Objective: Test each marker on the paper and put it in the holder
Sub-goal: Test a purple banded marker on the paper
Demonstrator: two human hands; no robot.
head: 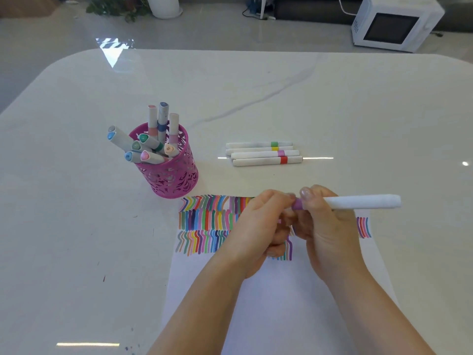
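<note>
Plastic purple-band marker [363, 202]: light, stiff, slick, I judge; best held mid-barrel. Right hand [329, 226] fingers clamp its band; left hand [256, 226] fingers curl round its end.

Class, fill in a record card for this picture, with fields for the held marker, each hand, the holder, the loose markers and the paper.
held marker: white marker with a purple band, level above the paper
right hand: grips the marker near the band
left hand: fingers curled at the marker's purple end
holder: pink, upright, left of the paper, markers inside
loose markers: four side by side on the table; bands green, yellow, pink, red
paper: rows of coloured strokes at its far end
</note>
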